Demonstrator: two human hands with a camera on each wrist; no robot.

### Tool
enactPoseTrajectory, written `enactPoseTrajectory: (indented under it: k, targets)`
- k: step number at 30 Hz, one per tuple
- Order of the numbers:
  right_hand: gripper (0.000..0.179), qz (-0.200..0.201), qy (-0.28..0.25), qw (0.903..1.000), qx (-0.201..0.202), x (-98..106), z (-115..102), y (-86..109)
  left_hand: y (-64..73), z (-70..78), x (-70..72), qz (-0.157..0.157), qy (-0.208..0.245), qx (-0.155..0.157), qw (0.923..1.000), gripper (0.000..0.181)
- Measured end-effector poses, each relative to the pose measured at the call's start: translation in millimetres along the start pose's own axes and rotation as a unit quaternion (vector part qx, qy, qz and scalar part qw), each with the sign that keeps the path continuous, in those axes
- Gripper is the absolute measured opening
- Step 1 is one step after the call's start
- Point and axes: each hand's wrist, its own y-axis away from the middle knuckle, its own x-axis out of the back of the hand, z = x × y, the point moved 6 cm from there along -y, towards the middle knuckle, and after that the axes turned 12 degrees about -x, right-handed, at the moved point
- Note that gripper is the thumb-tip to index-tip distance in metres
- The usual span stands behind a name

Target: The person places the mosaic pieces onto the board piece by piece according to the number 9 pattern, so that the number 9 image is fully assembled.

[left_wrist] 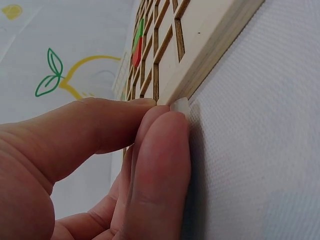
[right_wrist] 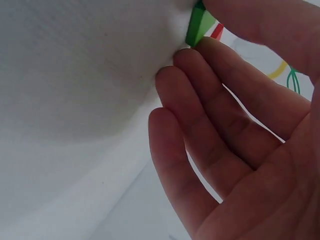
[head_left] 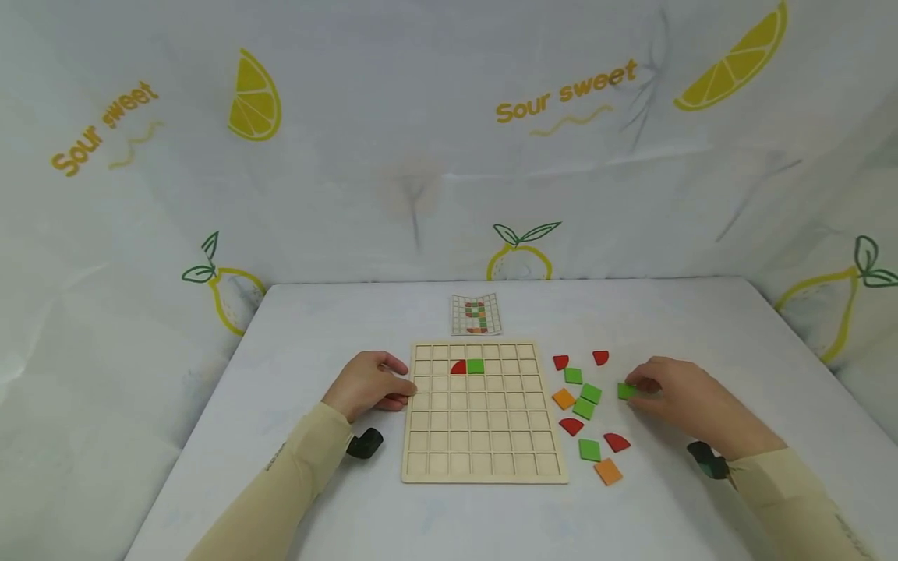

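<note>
A pale wooden grid board [head_left: 484, 421] lies on the table, with one red quarter-circle tile [head_left: 459, 367] and one green square tile [head_left: 475, 366] side by side in its second row. My left hand [head_left: 372, 382] pinches the board's left edge between thumb and fingertips; the left wrist view shows this grip on the rim [left_wrist: 187, 75] up close. To the right of the loose tiles, my right hand [head_left: 673, 393] pinches another green square tile [head_left: 626, 391] between thumb and index finger. In the right wrist view that tile [right_wrist: 197, 25] is low over the white cloth, the other fingers extended beside it.
Right of the board lie loose tiles: green squares [head_left: 590, 450], orange squares [head_left: 608, 471] and red quarter-circles [head_left: 616, 442]. Behind the board is a small pattern card [head_left: 476, 315] showing a coloured figure on a grid. A white lemon-print curtain [head_left: 351, 195] hangs behind the table.
</note>
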Motion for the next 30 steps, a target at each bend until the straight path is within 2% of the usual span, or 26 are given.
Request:
enactPoseTrajectory:
  k: [6, 9, 12, 19, 30]
  targets:
    - [0.028, -0.010, 0.005, 0.9998, -0.015, -3.5, -5.3, -9.2, -2.7, 0.8, 0.3, -0.001, 0.000, -0.002, 1.0000, 0.035]
    - [0.030, -0.019, 0.002, 0.9997, -0.016, -3.7, -15.0, -12.0, -2.3, 0.6, 0.7, -0.001, 0.003, -0.002, 1.0000, 0.034]
    - [0.028, -0.015, -0.002, 0.9999, -0.001, -1.8, -29.8, -13.5, -1.6, -0.2, 1.1, -0.002, 0.007, 0.001, 1.0000, 0.034]
    - [0.023, -0.008, -0.022, 0.9974, 0.067, 3.7, -81.5, -19.1, -0.8, -0.7, 1.5, -0.002, 0.011, -0.005, 0.9999, 0.035]
    - [0.021, -0.015, 0.001, 0.9891, 0.147, -12.8, -177.2, -33.5, -2.9, -0.8, 3.3, -0.008, 0.008, -0.006, 0.9999, 0.036]
